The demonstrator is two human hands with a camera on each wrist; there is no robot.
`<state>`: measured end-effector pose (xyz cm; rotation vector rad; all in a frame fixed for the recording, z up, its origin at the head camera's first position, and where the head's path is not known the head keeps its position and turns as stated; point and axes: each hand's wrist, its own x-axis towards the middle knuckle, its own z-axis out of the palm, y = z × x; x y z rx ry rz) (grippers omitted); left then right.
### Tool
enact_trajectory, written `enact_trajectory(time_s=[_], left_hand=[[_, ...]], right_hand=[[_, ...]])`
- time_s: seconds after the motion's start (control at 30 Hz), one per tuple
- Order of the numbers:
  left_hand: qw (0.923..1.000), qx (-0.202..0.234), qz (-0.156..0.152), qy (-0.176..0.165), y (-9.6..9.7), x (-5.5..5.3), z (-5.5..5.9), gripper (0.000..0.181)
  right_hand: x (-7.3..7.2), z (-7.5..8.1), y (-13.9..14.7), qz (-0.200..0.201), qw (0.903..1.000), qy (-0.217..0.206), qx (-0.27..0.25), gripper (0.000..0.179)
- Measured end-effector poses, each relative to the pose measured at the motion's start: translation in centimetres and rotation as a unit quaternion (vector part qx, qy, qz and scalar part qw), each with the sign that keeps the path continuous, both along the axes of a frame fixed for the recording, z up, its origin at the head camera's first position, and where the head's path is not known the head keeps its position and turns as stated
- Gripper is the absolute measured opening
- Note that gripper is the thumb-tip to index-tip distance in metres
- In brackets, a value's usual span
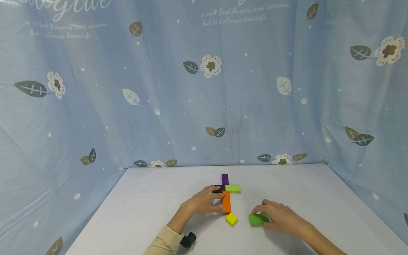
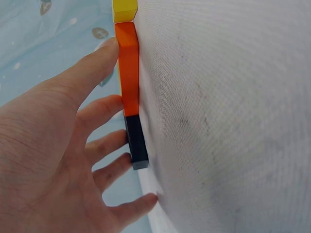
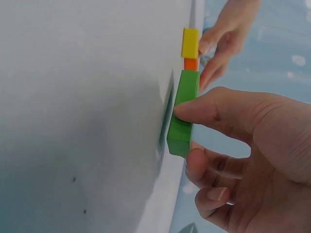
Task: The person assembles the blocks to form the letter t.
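My right hand [image 1: 283,216] pinches a green block [image 1: 256,220] between thumb and fingers. In the right wrist view the thumb lies across one long face of the green block [image 3: 184,107], and a shadow shows beside it. The left hand [image 1: 204,200] spreads its fingers along an arrangement of blocks. Its thumb and index finger touch the left side of an orange block [image 2: 129,68], while other fingertips rest at a black block [image 2: 136,141]. A small yellow block [image 1: 231,219] sits turned at an angle by the orange block's near end.
Beyond the hands, a lime green block [image 1: 233,189] lies end to end with the black one. A purple block [image 1: 225,179] points away behind them. The white table [image 1: 153,198] ends at a blue patterned curtain [image 1: 242,106]. A black device [image 1: 188,240] is at the left wrist.
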<state>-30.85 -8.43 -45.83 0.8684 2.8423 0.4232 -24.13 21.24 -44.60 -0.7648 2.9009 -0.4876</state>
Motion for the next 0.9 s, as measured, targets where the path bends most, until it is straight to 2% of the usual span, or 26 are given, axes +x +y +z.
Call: enact_trajectory(time_s=[0.37, 0.9], left_hand=[[1.0, -0.001, 0.002, -0.002, 0.0, 0.0, 0.0, 0.064], [1.0, -0.002, -0.004, 0.004, 0.0, 0.0, 0.1, 0.064]], right_hand=[[-0.1, 0.0, -1.3, -0.007, 0.9999, -0.014, -0.004, 0.039], [0.0, -0.2, -2.5, 0.008, 0.9997, -0.022, -0.01, 0.038]])
